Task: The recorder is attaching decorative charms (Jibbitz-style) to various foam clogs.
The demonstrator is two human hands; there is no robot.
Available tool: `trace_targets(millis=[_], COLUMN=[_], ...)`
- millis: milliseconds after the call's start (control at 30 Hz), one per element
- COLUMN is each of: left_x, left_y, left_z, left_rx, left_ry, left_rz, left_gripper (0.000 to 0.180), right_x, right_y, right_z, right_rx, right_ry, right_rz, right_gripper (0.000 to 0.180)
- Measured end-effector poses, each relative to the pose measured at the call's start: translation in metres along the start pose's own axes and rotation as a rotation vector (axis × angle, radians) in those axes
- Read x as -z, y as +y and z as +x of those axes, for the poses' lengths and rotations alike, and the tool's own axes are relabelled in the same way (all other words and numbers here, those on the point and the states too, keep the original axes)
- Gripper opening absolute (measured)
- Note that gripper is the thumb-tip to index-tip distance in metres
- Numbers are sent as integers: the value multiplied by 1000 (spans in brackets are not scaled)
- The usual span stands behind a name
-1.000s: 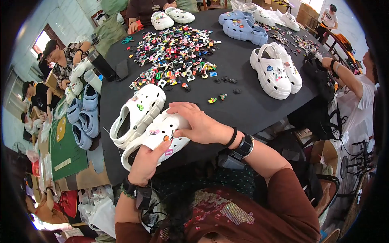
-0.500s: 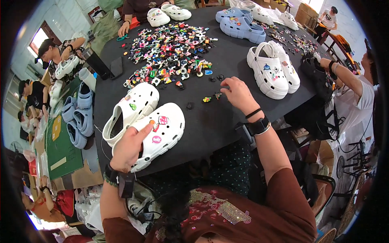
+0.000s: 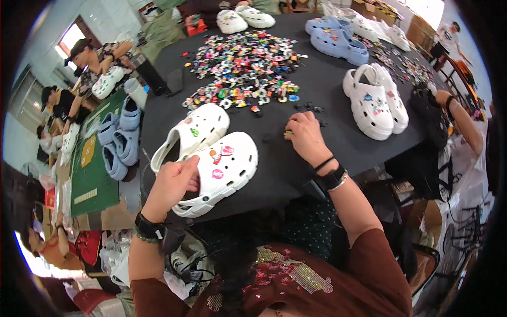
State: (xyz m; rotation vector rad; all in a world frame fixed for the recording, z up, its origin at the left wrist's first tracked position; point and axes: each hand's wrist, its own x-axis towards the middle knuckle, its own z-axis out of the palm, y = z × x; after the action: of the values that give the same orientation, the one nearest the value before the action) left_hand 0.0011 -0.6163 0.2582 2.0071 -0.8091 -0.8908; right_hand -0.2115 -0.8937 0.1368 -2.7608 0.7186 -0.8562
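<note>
Two white clogs stand side by side at the table's near left. The nearer white clog [image 3: 232, 174] carries a pink round charm and red-and-white charms on its toe; the farther white clog [image 3: 203, 124] has a green one. My left hand [image 3: 177, 182] is closed at the nearer clog's opening, thumb at the rim and fingers curled. My right hand [image 3: 307, 138] is lowered to the tabletop, fingertips pinched around a small shoe charm [image 3: 288, 133]. Only a yellow-green bit of it shows. Beyond these fingers lie several small dark charms [image 3: 309, 107].
A large heap of colourful charms [image 3: 248, 63] covers the table's middle. White clogs [image 3: 372, 108] stand right, blue clogs [image 3: 338, 45] far right. A dark bottle [image 3: 148, 74] and phone stand left. People work around the table and at a green-topped table [image 3: 95, 174].
My right hand has come down and closed on a charm that lay on the table. My left thumb has drawn back from the clog's toe toward its opening. The whole view has shifted.
</note>
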Motion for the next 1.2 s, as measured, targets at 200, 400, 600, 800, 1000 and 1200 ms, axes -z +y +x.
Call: trace_targets(millis=[200, 400, 600, 800, 1000, 1200], left_x=[8, 18, 21, -2, -10, -4], left_y=[7, -8, -20, -16, -17, -28], left_z=[6, 50, 108, 117, 122, 141], left_rx=[-463, -100, 193, -103, -86, -108], left_ry=[431, -67, -84, -17, -207, -148], left_rz=[87, -869, -1090, -906, -902, -714], left_gripper=[35, 45, 45, 28, 30, 32], right_x=[14, 39, 39, 33, 20, 0], right_y=[-15, -54, -85, -90, -78, -90], right_z=[7, 23, 37, 54, 80, 98], right_rx=[-97, -14, -83, -79, -44, -85], right_ry=[-67, -13, -86, -141, -105, -175], right_rz=[207, 501, 673, 726, 690, 699], right_gripper=[15, 17, 16, 17, 15, 14])
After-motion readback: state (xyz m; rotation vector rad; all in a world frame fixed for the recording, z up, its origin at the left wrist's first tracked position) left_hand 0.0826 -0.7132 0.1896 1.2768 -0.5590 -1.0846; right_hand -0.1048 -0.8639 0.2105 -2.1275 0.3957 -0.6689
